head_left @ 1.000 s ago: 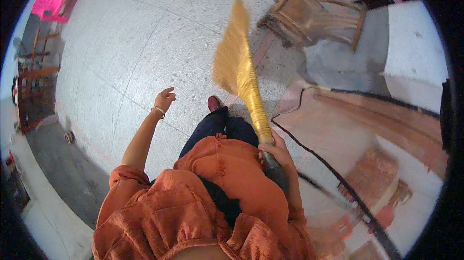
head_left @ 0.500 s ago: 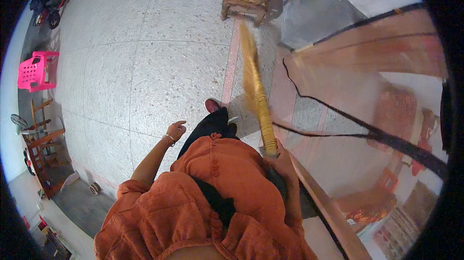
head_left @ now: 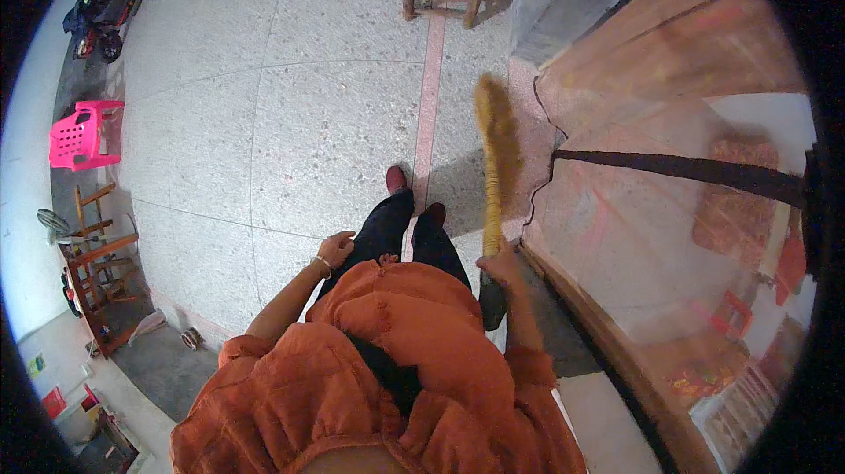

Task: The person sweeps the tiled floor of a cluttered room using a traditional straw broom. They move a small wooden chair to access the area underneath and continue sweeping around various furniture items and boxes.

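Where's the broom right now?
Head view, right of centre: the broom is in the right grip, bristles toward the picture's top, right of the shoes.

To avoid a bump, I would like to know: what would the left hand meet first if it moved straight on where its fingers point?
Probably the dark trousers, on their left side, just ahead of the left hand; depth is unclear, so it might pass above them.

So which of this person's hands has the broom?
The right hand, which is closed around the broom. The left hand appears empty and is set apart by the pale bracelet at its wrist.
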Demonstrator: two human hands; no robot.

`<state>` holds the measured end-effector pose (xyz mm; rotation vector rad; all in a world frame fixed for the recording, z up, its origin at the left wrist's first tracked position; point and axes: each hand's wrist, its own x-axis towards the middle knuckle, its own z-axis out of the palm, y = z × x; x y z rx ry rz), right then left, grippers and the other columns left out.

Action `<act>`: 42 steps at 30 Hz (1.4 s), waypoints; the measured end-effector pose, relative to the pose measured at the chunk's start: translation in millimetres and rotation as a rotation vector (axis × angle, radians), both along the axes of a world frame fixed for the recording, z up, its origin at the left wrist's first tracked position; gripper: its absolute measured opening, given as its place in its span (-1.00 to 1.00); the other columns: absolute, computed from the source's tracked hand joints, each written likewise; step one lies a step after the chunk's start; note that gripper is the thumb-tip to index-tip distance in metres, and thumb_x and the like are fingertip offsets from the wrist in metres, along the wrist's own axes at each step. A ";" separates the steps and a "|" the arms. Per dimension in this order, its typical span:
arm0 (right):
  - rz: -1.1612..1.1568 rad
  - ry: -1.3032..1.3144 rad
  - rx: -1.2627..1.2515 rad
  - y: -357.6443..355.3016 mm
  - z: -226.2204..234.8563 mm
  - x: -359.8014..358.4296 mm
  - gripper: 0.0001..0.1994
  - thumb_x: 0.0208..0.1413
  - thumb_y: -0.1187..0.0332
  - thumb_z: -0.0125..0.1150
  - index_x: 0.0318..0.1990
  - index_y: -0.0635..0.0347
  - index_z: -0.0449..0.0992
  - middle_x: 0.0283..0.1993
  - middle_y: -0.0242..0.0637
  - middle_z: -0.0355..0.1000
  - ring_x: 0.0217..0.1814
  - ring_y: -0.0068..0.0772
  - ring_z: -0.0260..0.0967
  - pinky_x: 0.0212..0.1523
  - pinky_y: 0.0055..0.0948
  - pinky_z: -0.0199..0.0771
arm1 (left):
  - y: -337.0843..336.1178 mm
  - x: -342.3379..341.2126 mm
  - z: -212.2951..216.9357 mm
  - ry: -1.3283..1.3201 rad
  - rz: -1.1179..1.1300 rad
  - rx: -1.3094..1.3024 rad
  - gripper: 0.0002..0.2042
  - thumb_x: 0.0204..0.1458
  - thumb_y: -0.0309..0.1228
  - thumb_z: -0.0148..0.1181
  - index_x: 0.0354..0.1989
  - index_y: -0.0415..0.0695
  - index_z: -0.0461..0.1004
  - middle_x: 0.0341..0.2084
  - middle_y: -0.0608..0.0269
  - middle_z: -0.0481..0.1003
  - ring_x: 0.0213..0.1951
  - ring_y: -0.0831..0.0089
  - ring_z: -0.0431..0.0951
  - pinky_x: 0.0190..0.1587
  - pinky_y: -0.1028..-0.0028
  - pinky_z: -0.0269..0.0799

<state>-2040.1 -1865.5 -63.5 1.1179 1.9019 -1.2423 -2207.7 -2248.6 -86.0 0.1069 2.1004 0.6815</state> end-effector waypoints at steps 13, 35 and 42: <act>0.044 0.204 -0.222 -51.8 41.7 0.7 -0.10 -0.43 0.29 0.34 0.18 0.30 0.03 -0.10 -0.09 0.34 -0.10 -0.31 0.31 -0.11 -0.47 0.30 | -17.5 8.3 18.4 0.037 -0.020 0.123 -0.66 -0.04 -0.34 0.07 -0.07 -0.15 0.36 -0.41 0.17 0.50 -0.36 0.46 0.50 -0.27 0.48 0.40; 0.559 0.221 -0.074 -360.6 -30.2 -131.5 -0.12 -0.51 0.32 0.27 0.13 0.30 0.05 -0.19 0.12 0.36 -0.12 -0.07 0.35 -0.13 -0.34 0.37 | -293.2 116.4 5.3 0.019 0.355 0.004 -0.66 -0.08 -0.33 0.04 -0.08 -0.09 0.38 -0.40 0.07 0.50 -0.36 0.29 0.51 -0.27 0.40 0.41; 0.725 0.221 -0.417 -366.8 13.9 -161.0 -0.10 -0.42 0.36 0.28 0.20 0.32 -0.02 -0.13 -0.15 0.36 -0.13 -0.40 0.31 -0.12 -0.50 0.30 | -323.1 99.0 -2.2 0.141 0.346 0.103 -0.67 -0.07 -0.33 0.06 -0.09 -0.13 0.39 -0.55 0.19 0.48 -0.51 0.54 0.43 -0.41 0.50 0.38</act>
